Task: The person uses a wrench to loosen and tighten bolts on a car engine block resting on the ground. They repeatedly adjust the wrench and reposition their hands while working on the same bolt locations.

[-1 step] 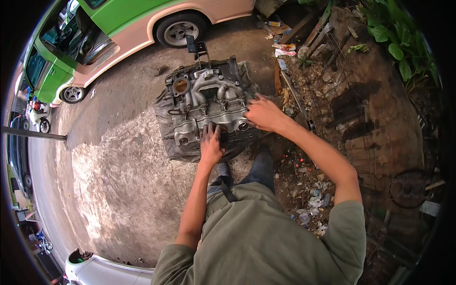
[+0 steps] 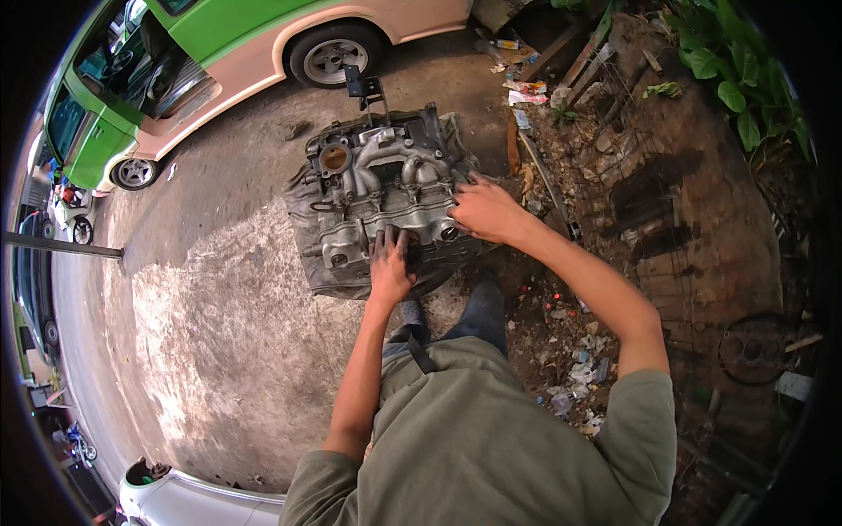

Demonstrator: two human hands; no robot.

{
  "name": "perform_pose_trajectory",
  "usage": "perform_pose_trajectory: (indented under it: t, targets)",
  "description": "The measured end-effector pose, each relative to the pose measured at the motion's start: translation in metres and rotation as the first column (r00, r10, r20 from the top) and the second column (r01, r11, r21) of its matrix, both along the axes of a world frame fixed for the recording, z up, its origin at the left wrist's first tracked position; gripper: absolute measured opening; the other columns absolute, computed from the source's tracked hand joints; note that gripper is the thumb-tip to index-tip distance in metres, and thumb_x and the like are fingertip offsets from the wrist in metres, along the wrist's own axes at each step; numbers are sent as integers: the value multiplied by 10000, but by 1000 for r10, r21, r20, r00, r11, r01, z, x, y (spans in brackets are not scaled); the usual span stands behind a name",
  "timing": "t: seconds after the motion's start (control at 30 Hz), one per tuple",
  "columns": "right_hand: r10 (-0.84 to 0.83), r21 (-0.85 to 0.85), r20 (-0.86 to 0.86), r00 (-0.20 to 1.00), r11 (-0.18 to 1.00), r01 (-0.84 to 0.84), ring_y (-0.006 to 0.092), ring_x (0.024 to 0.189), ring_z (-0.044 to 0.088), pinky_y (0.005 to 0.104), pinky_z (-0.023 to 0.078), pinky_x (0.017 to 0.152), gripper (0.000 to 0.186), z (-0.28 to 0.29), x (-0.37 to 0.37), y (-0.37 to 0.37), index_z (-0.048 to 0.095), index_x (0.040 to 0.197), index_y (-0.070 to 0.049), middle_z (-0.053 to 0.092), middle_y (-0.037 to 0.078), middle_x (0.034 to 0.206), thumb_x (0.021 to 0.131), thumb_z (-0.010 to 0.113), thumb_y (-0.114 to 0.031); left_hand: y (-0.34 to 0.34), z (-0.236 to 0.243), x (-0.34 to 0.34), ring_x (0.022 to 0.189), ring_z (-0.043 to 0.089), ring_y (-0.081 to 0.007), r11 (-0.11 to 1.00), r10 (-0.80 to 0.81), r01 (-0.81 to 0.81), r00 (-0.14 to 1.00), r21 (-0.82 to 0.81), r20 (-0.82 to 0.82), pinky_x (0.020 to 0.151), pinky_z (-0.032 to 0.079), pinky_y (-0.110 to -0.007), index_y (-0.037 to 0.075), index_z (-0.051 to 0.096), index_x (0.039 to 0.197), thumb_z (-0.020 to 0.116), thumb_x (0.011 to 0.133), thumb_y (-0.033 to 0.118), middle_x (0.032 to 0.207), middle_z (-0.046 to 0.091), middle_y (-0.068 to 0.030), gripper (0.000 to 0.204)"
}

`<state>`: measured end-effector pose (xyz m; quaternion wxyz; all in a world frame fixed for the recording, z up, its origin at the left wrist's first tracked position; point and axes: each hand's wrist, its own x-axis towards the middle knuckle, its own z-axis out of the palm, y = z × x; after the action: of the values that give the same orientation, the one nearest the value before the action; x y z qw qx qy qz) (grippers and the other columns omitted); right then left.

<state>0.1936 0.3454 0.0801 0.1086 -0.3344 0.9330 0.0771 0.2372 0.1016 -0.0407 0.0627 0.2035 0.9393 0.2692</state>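
A greasy metal engine cylinder head point(image 2: 344, 240) lies in front of me, with a branched silver intake manifold point(image 2: 374, 156) on its far side. At its far left is a round brown opening point(image 2: 334, 159), and a black bracket point(image 2: 364, 89) stands up behind. My left hand point(image 2: 392, 265), its fingers blackened, is bent over the near edge at the middle; the fingertips touch metal. Around the right end of the head curl the fingers of my right hand point(image 2: 485, 211). Both palms' undersides are hidden, so any small part under them is out of sight.
Dark crumpled sheeting point(image 2: 303, 215) lies under the engine part. A green and pink van point(image 2: 246, 61) is parked beyond it. To my right are litter point(image 2: 581, 377), a wooden strip point(image 2: 544, 167) and leafy plants point(image 2: 732, 74). A silver car point(image 2: 202, 501) stands at the lower left.
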Motion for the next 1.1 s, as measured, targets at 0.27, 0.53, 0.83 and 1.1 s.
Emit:
perform_pose_trajectory:
  t: [0.27, 0.53, 0.83, 1.1]
  targets:
    - [77, 39, -63, 995, 996, -75, 282, 1056, 650, 514, 387, 1108, 84, 2, -13, -18, 729, 773, -88, 711, 98, 886, 764, 683, -157, 1, -5, -6, 1402, 321, -463, 1000, -2, 3, 999, 27, -38, 1162, 269, -555, 119, 382, 1478, 840, 595, 110, 1527, 333, -231, 995]
    - [128, 39, -116, 985, 992, -124, 272, 1008, 673, 480, 413, 1091, 61, -6, -5, -26, 734, 733, -99, 719, 98, 837, 744, 676, -115, 2, -3, -6, 1423, 294, -465, 1000, -1, 1, 1000, 11, -5, 1173, 252, -558, 133, 366, 1488, 828, 615, 102, 1536, 320, -230, 989]
    - [120, 24, -164, 979, 993, -117, 268, 919, 706, 479, 432, 1065, 63, 1, -11, -20, 739, 714, -119, 721, 94, 785, 738, 682, -108, 2, -4, -7, 1434, 277, -463, 1000, 0, 0, 1000, -1, 7, 1178, 237, -567, 146, 355, 1501, 817, 622, 108, 1538, 319, -236, 994]
    - [185, 11, -188, 965, 982, -186, 278, 855, 721, 459, 458, 1017, 66, 1, -19, -26, 735, 700, -130, 721, 92, 772, 737, 680, -132, 1, -8, -8, 1424, 286, -472, 1000, 0, 0, 1000, 3, -3, 1174, 243, -574, 137, 361, 1493, 815, 611, 101, 1534, 322, -247, 993]
